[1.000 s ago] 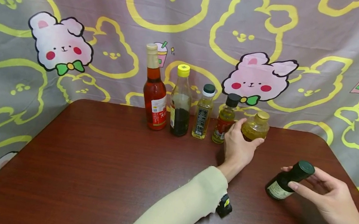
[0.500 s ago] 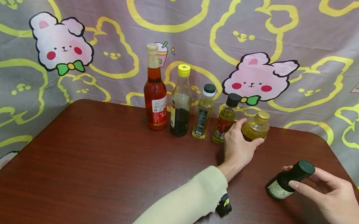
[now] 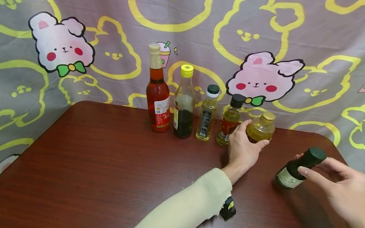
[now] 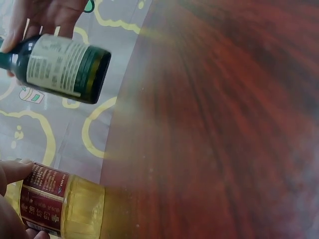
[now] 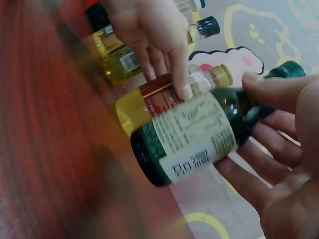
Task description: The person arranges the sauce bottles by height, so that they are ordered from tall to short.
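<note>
In the head view my left hand [image 3: 244, 145] grips a squat oil bottle [image 3: 263, 128] with a gold cap and yellow oil. The left wrist view shows the thumb lying on its red label, and its base is at the table. My right hand [image 3: 345, 188] pinches the neck of a small dark green bottle [image 3: 290, 176] with a dark green cap and pale label. This bottle leans with its cap toward my right hand, and in the right wrist view its base [image 5: 149, 159] is apart from the table. Beside my left hand stands a red-labelled oil bottle [image 3: 229, 124] with a black cap.
Further left in the row stand a slim oil bottle [image 3: 206, 116], a yellow-capped bottle of dark liquid [image 3: 183, 117] and a tall red bottle [image 3: 158, 104]. The brown table [image 3: 104, 172] ends at a patterned cloth [image 3: 106, 84]. A black wrist device [image 3: 227, 208] sits under my left sleeve.
My right hand has risen with the dark green bottle, moving a little farther away from me and to the right. My left hand stays on the oil bottle.
</note>
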The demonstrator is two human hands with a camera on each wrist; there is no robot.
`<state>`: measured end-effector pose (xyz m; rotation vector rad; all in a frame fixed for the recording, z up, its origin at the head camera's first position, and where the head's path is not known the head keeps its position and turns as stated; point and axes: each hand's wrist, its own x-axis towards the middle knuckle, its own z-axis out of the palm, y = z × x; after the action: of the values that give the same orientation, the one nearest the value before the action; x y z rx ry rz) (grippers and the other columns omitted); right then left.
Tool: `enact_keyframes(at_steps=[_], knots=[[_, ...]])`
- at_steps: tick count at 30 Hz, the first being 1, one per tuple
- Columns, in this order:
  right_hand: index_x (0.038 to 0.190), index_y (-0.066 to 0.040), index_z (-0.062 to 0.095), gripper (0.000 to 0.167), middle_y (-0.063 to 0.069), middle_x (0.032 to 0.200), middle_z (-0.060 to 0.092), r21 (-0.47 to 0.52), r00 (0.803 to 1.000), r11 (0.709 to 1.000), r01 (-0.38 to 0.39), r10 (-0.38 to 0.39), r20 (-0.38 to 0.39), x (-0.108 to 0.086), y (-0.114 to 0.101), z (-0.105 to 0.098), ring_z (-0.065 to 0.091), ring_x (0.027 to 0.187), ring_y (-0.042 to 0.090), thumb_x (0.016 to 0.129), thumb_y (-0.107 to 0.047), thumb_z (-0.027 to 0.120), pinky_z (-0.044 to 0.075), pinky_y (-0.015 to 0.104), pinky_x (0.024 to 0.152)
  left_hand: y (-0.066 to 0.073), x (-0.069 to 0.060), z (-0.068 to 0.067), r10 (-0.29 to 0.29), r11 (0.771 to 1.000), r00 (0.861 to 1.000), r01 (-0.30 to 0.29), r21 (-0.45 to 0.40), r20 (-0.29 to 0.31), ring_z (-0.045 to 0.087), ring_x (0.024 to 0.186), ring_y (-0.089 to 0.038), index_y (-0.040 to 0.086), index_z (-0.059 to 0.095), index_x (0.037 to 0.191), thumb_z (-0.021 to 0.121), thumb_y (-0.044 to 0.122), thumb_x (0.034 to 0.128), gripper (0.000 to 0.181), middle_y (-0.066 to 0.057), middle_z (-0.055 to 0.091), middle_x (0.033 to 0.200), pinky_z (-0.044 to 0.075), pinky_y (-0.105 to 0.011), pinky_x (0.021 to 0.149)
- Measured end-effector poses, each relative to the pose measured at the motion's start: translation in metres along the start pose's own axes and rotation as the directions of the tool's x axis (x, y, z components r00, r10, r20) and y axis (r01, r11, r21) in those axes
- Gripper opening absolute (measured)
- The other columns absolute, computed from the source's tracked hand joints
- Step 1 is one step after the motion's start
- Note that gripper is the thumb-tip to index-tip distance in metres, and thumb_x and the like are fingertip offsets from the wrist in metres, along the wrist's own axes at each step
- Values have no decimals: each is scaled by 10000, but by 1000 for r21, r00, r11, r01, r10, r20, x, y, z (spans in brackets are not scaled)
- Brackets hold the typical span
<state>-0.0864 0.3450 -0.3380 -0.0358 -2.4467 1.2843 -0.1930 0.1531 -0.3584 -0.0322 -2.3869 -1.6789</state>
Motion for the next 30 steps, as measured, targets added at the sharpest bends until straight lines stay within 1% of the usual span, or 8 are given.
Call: enact_keyframes(at_steps=[2, 7, 10, 13, 18, 21, 26, 30], knots=[[1180, -66, 770, 312, -321, 928, 765, -30, 997, 998, -55, 53, -55, 6, -2, 1, 707, 869, -156, 897, -154, 867, 490, 37, 731, 0, 1, 0, 3, 1000, 1000, -3, 0, -1, 675, 1255, -142, 265, 636, 1416, 947, 327, 808, 686, 58, 718, 1345, 564, -329, 1069], [1058, -186, 767, 237, -379, 785, 676, -88, 980, 984, -156, 143, -138, 21, -4, 4, 625, 793, -182, 885, -299, 884, 433, 49, 687, -1, 1, -1, 6, 1000, 1000, -6, 6, -2, 674, 1256, -143, 262, 636, 1417, 950, 327, 805, 691, 60, 718, 1346, 564, -331, 1069], [1024, -211, 744, 246, -387, 741, 607, -142, 969, 971, -194, 167, -180, 31, -5, 9, 563, 795, -125, 889, -374, 870, 409, 104, 664, -1, 1, 0, 8, 1000, 1000, -7, 19, -8, 674, 1259, -145, 263, 640, 1414, 954, 327, 800, 693, 57, 719, 1346, 562, -320, 1065], [1058, -167, 737, 319, -349, 746, 579, -143, 962, 963, -227, 198, -190, 42, -6, 15, 522, 841, -24, 896, -417, 853, 412, 147, 657, -1, 1, 1, 9, 1000, 1000, -9, 28, -14, 674, 1260, -146, 266, 644, 1410, 956, 328, 797, 691, 55, 720, 1344, 560, -309, 1060], [1191, -129, 732, 445, -327, 798, 594, -88, 952, 958, -274, 258, -164, 58, -4, 28, 493, 932, 11, 909, -461, 827, 441, 150, 669, -1, 1, 1, 15, 999, 1000, -14, 41, -18, 678, 1253, -143, 271, 647, 1408, 957, 337, 794, 691, 62, 724, 1338, 562, -301, 1054], [1245, -120, 731, 463, -330, 808, 618, -27, 945, 956, -292, 284, -163, 67, -1, 36, 517, 944, -3, 913, -427, 831, 463, 128, 666, 0, 0, 1, 12, 999, 1000, -12, 44, -14, 679, 1250, -138, 278, 647, 1406, 955, 342, 796, 686, 66, 726, 1335, 565, -305, 1053], [1223, -113, 755, 429, -339, 764, 632, 29, 939, 957, -289, 290, -185, 77, 3, 45, 558, 908, 2, 897, -373, 857, 483, 115, 647, -1, 1, 1, 19, 999, 1000, -18, 48, -22, 688, 1233, -132, 278, 653, 1394, 958, 347, 790, 680, 64, 730, 1325, 568, -295, 1043], [1208, -136, 773, 402, -350, 746, 638, 36, 937, 956, -291, 293, -193, 80, 7, 48, 571, 884, -9, 891, -366, 864, 483, 112, 645, -2, 1, 2, 30, 998, 999, -28, 48, -27, 692, 1225, -129, 273, 657, 1389, 962, 348, 785, 681, 65, 733, 1319, 569, -282, 1034]])
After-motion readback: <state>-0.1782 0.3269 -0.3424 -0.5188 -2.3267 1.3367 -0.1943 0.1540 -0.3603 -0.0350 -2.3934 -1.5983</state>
